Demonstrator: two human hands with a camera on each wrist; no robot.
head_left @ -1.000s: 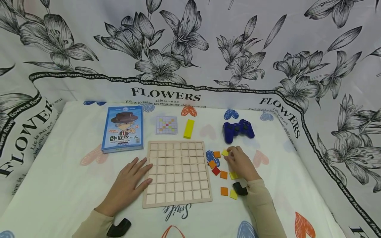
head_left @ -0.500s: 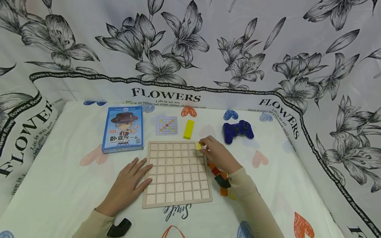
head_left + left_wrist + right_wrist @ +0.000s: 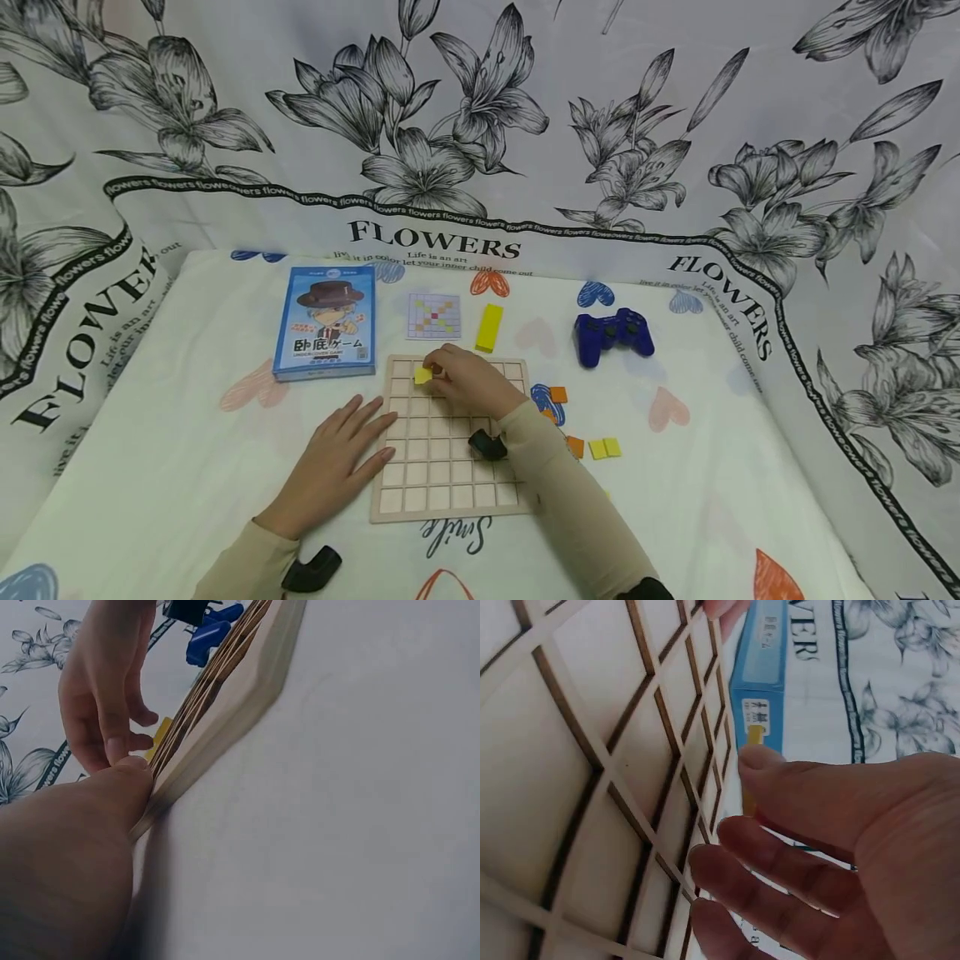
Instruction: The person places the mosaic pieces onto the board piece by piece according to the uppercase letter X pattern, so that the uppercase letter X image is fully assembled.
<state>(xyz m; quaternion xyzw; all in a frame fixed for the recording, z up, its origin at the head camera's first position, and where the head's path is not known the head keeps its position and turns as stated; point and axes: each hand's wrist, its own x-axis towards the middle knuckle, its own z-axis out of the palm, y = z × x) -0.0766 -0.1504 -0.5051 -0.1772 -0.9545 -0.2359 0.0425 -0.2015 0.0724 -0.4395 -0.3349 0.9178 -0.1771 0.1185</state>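
A wooden grid board (image 3: 420,497) lies in the middle, its square cells bare where they show. My right hand (image 3: 468,382) reaches over the board's far part and pinches a small yellow square tile (image 3: 422,376) above the upper-left cells. The right wrist view has the same yellow tile (image 3: 755,736) between thumb and forefinger, close over the grid. My left hand (image 3: 333,467) rests at the board's left edge, fingers extended, with fingertips on the frame. In the left wrist view, the left thumb (image 3: 124,784) lies along the board's rim. The right forearm hides the board's right part.
Beyond the board are a blue game box (image 3: 326,325), a colour-pattern card (image 3: 433,317), a yellow block (image 3: 489,327) and a blue game controller (image 3: 613,336). To the right lie orange tiles (image 3: 558,394) and yellow tiles (image 3: 605,448), some covered by the right sleeve.
My right hand has picked up a yellow tile from the loose ones at the right and carried it left across the board's far side. The left hand stays at the edge; the head view shifts slightly.
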